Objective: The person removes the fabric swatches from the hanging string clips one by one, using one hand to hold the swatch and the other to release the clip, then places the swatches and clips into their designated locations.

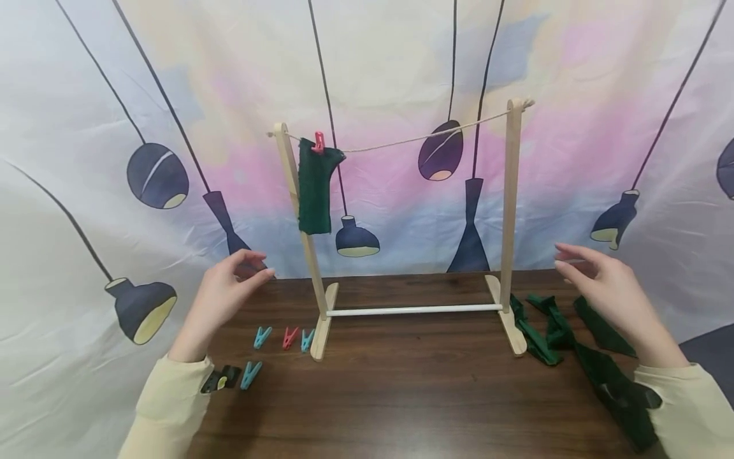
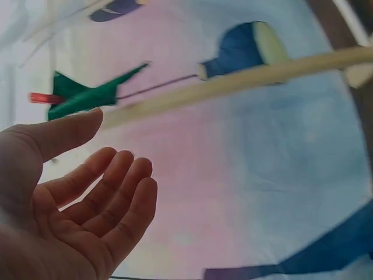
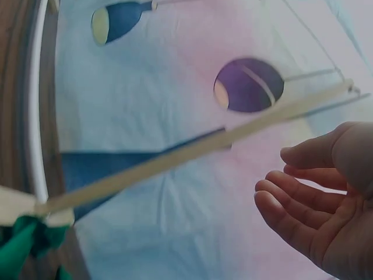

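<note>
My left hand (image 1: 229,290) is raised to the left of a small wooden drying rack (image 1: 510,204), its fingers loosely bent around nothing. On the rack's far right side my right hand (image 1: 608,290) hovers the same way, above several dark green cloth pieces (image 1: 599,366) on the table. A dark green cloth (image 1: 314,191) hangs near the left end of the string (image 1: 395,145), held by a red clothespin (image 1: 319,141). In the left wrist view the thumb and fingers stand apart; the right wrist view shows a similar gap.
Left of the rack's foot, blue clothespins (image 1: 250,375) and a red clothespin (image 1: 289,338) lie on the brown table (image 1: 413,382). A white rod (image 1: 413,310) joins the rack's feet. Behind hangs a curtain (image 1: 395,76) printed with lamps.
</note>
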The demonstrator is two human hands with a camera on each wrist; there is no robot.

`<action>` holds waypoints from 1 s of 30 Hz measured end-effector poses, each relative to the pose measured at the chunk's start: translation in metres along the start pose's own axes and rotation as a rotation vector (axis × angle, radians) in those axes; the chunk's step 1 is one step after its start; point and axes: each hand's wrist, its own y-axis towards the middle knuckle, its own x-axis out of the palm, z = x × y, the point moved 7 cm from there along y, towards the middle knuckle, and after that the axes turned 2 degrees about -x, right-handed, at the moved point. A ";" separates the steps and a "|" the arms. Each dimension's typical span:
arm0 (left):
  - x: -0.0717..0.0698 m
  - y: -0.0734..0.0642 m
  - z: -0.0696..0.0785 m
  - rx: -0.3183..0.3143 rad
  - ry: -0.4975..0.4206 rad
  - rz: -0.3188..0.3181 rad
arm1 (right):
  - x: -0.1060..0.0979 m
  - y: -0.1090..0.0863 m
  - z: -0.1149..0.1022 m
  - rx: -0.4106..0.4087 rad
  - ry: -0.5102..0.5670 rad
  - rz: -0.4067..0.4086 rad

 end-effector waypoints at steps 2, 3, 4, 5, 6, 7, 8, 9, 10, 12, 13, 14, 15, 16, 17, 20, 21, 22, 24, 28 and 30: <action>-0.005 0.003 0.011 0.019 -0.024 0.026 | 0.001 0.006 -0.013 -0.041 0.009 0.016; -0.007 0.005 0.017 0.028 -0.033 0.039 | 0.001 0.009 -0.020 -0.059 0.018 0.023; -0.009 0.006 0.022 0.036 -0.043 0.051 | 0.001 0.012 -0.027 -0.083 0.027 0.033; -0.012 0.008 0.028 0.046 -0.055 0.063 | 0.001 0.014 -0.034 -0.102 0.032 0.043; -0.014 0.009 0.033 0.057 -0.063 0.075 | 0.000 0.016 -0.041 -0.122 0.042 0.051; -0.016 0.011 0.039 0.066 -0.070 0.087 | 0.000 0.018 -0.048 -0.134 0.049 0.059; -0.018 0.012 0.045 0.080 -0.082 0.098 | -0.001 0.020 -0.055 -0.140 0.055 0.069; -0.020 0.014 0.050 0.092 -0.094 0.107 | -0.001 0.021 -0.062 -0.144 0.061 0.077; -0.022 0.015 0.056 0.102 -0.107 0.117 | -0.002 0.022 -0.068 -0.148 0.066 0.083; -0.026 0.017 0.066 0.123 -0.131 0.131 | -0.002 0.024 -0.080 -0.153 0.076 0.090; -0.027 0.017 0.070 0.132 -0.142 0.137 | -0.002 0.024 -0.086 -0.158 0.082 0.094; -0.029 0.018 0.075 0.140 -0.149 0.144 | -0.002 0.025 -0.092 -0.162 0.088 0.097; -0.030 0.018 0.078 0.143 -0.155 0.149 | -0.002 0.026 -0.097 -0.171 0.096 0.096; -0.031 0.019 0.081 0.147 -0.157 0.154 | -0.002 0.026 -0.103 -0.181 0.104 0.096; -0.032 0.019 0.084 0.151 -0.158 0.158 | -0.001 0.027 -0.108 -0.192 0.113 0.098; -0.032 0.022 0.090 0.156 -0.164 0.155 | 0.001 0.031 -0.120 -0.219 0.143 0.093; -0.032 0.023 0.091 0.158 -0.166 0.150 | 0.003 0.032 -0.124 -0.228 0.149 0.091; -0.031 0.025 0.091 0.162 -0.168 0.146 | 0.004 0.033 -0.127 -0.237 0.153 0.089; -0.029 0.027 0.092 0.170 -0.173 0.138 | 0.007 0.036 -0.133 -0.247 0.157 0.080; -0.028 0.032 0.095 0.204 -0.154 0.156 | 0.013 0.047 -0.144 -0.272 0.155 0.068; -0.029 0.035 0.098 0.223 -0.138 0.173 | 0.016 0.054 -0.148 -0.287 0.163 0.066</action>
